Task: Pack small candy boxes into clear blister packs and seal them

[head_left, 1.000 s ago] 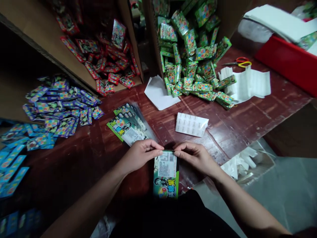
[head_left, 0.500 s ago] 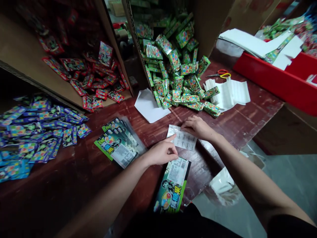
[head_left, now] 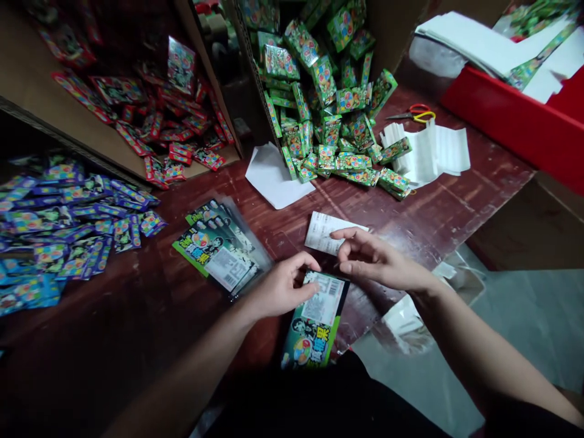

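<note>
My left hand (head_left: 285,286) is closed at the upper left corner of a flat green candy packet (head_left: 314,334), thumb lying on its white label. That packet lies at the table's front edge, in front of my body. To its upper right, my right hand (head_left: 374,258) hovers with loosely curled fingers apart; anything tiny on its fingertips is too small to make out. Just beyond is a white sticker sheet (head_left: 322,231) printed with small marks, partly covered by the right fingers. Left of my left hand lies a fanned stack of similar green packets (head_left: 219,249).
Small green packs (head_left: 326,128) spill from a carton at the back. Red packs (head_left: 150,115) fill another carton (head_left: 27,79); purple packs (head_left: 77,213) are heaped left. Scissors (head_left: 417,114), folded white paper (head_left: 424,152), a white sheet (head_left: 278,176) and a red box (head_left: 497,109) lie around.
My left hand has drawn back from the sticker sheet to the green packet's corner. My right hand has come off the sheet and moved nearer to me. The view has shifted slightly.
</note>
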Demonstrator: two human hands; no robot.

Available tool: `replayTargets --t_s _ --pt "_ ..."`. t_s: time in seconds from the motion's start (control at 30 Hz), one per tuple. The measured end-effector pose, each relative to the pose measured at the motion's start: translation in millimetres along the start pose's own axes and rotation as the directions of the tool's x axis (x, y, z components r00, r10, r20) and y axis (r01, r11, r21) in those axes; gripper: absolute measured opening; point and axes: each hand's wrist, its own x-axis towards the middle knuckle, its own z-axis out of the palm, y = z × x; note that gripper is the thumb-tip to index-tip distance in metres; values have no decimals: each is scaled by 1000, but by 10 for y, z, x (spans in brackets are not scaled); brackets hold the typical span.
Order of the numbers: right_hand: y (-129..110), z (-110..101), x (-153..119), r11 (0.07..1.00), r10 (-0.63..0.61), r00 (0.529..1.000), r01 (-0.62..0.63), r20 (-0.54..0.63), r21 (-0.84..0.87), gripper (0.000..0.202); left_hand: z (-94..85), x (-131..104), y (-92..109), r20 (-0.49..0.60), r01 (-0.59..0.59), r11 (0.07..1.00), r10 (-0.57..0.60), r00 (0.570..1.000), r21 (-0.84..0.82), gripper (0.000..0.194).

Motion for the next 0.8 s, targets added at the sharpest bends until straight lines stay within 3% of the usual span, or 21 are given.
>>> replayTargets --t_s 0.13,0.27,0.33,0.4,0.47,0.5,0.57,0.7,0.73,0.8 --pt "54 179 53 999 0 998 2 62 -35 61 48 -118 15 0 17 997 -17 1000 -79 23" --pt "75 257 37 954 -64 998 68 25 -293 68 86 -185 47 -19 -13 997 11 1000 -75 22" --pt "68 320 -33 842 -186 982 140 -37 -522 76 109 -235 64 -39 -12 997 9 999 -71 22" --pt "83 421 -118 655 -324 945 185 -51 -733 78 142 -292 74 -77 -22 997 16 997 -78 22" --pt "141 546 -182 501 -402 915 192 -30 -844 77 181 -349 68 -118 -36 996 26 993 -85 23" --pt "184 607 -197 466 -416 909 179 -36 -866 77 199 -376 59 -138 -34 995 21 990 -90 24" --pt "276 708 -184 482 -415 905 134 -91 -866 79 211 -433 32 -178 -9 994 -10 984 -108 26" --pt "373 810 -54 669 -344 931 152 -122 -728 78 66 -612 -4 -340 12 979 -82 937 -203 30" --pt "377 835 -23 721 -352 925 171 -143 -671 79 4 -683 0 -430 -14 970 -96 898 -244 33" --pt "384 919 22 830 -375 887 192 -270 -524 87 -99 -855 12 -631 -108 938 -133 764 -329 41"
